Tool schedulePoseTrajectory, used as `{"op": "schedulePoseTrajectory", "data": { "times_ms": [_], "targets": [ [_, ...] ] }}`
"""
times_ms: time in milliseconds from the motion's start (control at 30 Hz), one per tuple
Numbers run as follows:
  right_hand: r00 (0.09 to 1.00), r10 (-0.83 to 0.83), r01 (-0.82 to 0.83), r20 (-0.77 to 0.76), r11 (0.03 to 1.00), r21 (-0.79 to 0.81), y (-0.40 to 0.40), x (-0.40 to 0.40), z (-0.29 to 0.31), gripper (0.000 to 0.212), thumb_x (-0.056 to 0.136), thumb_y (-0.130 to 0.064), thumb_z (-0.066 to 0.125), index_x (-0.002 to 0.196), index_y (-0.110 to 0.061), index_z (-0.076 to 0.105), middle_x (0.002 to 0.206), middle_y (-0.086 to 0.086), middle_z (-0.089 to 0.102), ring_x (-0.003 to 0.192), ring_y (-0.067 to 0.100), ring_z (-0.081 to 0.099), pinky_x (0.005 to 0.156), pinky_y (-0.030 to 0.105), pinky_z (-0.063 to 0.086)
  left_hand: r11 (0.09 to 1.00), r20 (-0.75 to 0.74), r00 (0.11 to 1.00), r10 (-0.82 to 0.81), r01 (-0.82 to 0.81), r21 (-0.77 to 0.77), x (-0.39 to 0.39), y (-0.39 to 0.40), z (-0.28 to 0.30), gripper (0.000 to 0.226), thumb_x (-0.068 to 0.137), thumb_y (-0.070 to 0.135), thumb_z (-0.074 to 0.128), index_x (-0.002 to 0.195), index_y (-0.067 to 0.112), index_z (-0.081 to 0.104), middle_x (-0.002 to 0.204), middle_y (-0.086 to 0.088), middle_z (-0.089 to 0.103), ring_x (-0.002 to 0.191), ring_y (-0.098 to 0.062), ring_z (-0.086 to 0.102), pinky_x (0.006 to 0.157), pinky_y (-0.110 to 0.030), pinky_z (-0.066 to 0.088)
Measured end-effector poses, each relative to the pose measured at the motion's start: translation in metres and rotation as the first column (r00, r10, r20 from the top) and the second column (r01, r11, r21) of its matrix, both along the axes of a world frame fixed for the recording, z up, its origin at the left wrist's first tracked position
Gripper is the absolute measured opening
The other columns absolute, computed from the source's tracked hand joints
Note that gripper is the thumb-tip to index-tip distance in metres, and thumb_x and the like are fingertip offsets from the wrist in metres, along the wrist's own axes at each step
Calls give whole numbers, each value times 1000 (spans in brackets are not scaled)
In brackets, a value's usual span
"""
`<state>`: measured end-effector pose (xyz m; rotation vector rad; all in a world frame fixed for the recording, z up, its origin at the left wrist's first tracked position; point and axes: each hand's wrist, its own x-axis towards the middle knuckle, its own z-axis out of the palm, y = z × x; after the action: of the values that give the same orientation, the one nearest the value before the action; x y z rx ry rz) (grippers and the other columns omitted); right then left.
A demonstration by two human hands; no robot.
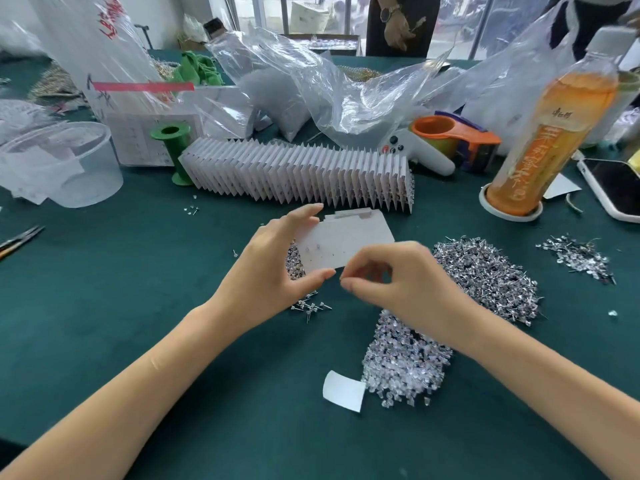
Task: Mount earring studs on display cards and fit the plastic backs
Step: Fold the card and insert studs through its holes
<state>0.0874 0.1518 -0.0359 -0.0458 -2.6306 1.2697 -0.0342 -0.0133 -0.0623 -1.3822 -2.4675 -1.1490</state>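
My left hand [277, 268] holds a white display card [341, 242] by its left end, thumb below and fingers above, over the green table [138, 289]. My right hand [398, 282] is at the card's lower right edge with fingertips pinched together; what they pinch is too small to see. A heap of metal earring studs [485, 271] lies to the right. A heap of clear plastic backs [405, 362] lies under my right wrist. A few loose studs [310, 306] lie below the card.
A long row of finished cards [301, 174] stands behind the hands. A clear tub [59, 164], a green spool [173, 150], plastic bags [311, 91], a tape dispenser [450, 140], an orange drink bottle [550, 140], a phone [613, 188] and a smaller stud pile [578, 258] surround the work area.
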Motion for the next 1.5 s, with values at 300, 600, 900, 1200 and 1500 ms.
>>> {"op": "schedulePoseTrajectory", "data": {
  "times_ms": [300,600,900,1200,1500],
  "targets": [
    [985,-155,145,-72,982,-120,17,-7,0,18,77,-23,77,72,-39,70,93,-21,64,87,-8,54,71,2,34,978,132,970,-206,200,51,12,3,1,82,71,41,77,139,34,32,119,12,61,111,-5,56,98,-20,40],
    [985,-170,167,-8,973,-157,12,-7,-6,20,76,-25,78,71,-43,71,119,-28,50,124,-1,38,96,20,25,974,139,964,-226,219,63,13,4,3,83,70,36,80,139,24,35,119,7,62,113,-4,56,99,-20,40],
    [989,-146,149,29,971,-189,10,-5,-6,18,78,-21,76,82,-37,69,124,-21,53,121,-3,43,93,19,31,977,147,966,-211,203,67,14,2,5,82,71,33,81,139,26,35,120,10,61,112,-2,56,99,-14,37],
    [908,-114,151,-403,987,61,1,5,9,17,81,-35,69,78,-18,67,72,-11,57,72,7,51,68,15,38,988,155,977,-146,134,82,4,-2,6,82,70,37,80,139,31,34,119,10,62,112,-3,56,101,-23,40],
    [999,30,-38,23,891,453,-23,2,-18,18,87,-39,64,103,-31,69,83,-14,54,77,7,54,72,25,43,997,165,985,-50,40,68,-3,-4,5,82,70,33,81,138,31,35,117,8,62,110,-5,56,101,-27,41]
  ]
}}
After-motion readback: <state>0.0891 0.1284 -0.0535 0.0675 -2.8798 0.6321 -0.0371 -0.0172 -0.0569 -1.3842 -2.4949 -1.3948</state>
